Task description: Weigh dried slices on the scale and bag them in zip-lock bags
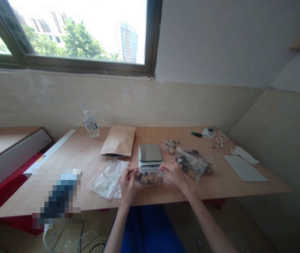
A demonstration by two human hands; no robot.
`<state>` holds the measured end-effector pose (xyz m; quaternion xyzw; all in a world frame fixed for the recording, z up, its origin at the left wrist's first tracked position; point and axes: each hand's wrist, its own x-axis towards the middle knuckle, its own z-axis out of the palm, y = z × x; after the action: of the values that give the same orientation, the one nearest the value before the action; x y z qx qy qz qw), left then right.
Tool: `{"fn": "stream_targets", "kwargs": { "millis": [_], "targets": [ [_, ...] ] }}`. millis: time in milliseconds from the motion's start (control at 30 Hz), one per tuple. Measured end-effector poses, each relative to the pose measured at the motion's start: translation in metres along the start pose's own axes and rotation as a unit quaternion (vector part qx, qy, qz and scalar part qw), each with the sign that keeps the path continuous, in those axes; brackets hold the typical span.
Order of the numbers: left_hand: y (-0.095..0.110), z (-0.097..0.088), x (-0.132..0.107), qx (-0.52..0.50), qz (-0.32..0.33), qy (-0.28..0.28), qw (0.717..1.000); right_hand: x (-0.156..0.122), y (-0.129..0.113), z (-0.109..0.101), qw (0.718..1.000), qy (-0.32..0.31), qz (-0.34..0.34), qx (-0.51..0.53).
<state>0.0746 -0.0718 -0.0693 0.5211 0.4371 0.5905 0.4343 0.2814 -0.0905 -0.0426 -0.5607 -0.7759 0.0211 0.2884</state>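
1. Wooden worktop (81,151) stands against a beige wall below a window (65,35). A person's forearms reach in over its front edge.
2. Left hand (127,184): fingers closed on the left end of a clear zip bag (150,177) of dark and tan chunks; contents not identifiable.
3. Right hand (175,174): fingers curled over the right end of the same bag, gripping it.
4. Bag position: between both hands, near the front edge, directly in front of a digital scale (150,153). Contact with the worktop cannot be confirmed.
5. Right of the hands: a filled zip bag (192,163) touches the right hand's side, with a smaller zip bag (170,146) behind it. A screwdriver (193,133) lies near the rear edge, and a grey sheet (245,168) near the right edge.
6. Left of the hands: a crumpled clear plastic bag (105,181) lies just beside the left hand, a kraft paper pouch (118,141) behind it, and a water bottle (91,124) stands at the rear edge.
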Motion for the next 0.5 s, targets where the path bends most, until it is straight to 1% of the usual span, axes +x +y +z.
{"fn": "stream_targets", "kwargs": {
  "millis": [33, 100, 167, 267, 333, 400, 500],
  "targets": [
    [0.001, -0.001, 0.002, -0.006, -0.005, -0.009, 1.0, -0.001, 0.001, -0.001, 1.0, -0.002, 0.004, 0.0],
    [0.002, -0.002, 0.005, -0.018, -0.015, -0.008, 1.0, -0.004, 0.003, -0.002, 1.0, -0.006, 0.011, 0.017],
    [0.001, -0.002, 0.007, -0.038, -0.032, -0.004, 0.999, -0.007, 0.005, -0.003, 0.997, -0.007, 0.027, 0.065],
    [-0.002, 0.002, 0.007, -0.074, -0.067, -0.015, 0.995, -0.013, 0.006, -0.006, 0.989, 0.006, 0.076, 0.13],
    [-0.003, 0.008, 0.007, -0.08, -0.078, -0.032, 0.993, -0.018, 0.008, -0.011, 0.984, 0.006, 0.113, 0.14],
    [-0.002, 0.014, 0.007, -0.075, -0.079, -0.057, 0.992, -0.026, 0.016, -0.02, 0.979, 0.016, 0.148, 0.137],
    [0.002, 0.018, 0.01, -0.055, -0.082, -0.089, 0.991, -0.044, 0.045, -0.037, 0.967, 0.069, 0.206, 0.132]
  ]
}}
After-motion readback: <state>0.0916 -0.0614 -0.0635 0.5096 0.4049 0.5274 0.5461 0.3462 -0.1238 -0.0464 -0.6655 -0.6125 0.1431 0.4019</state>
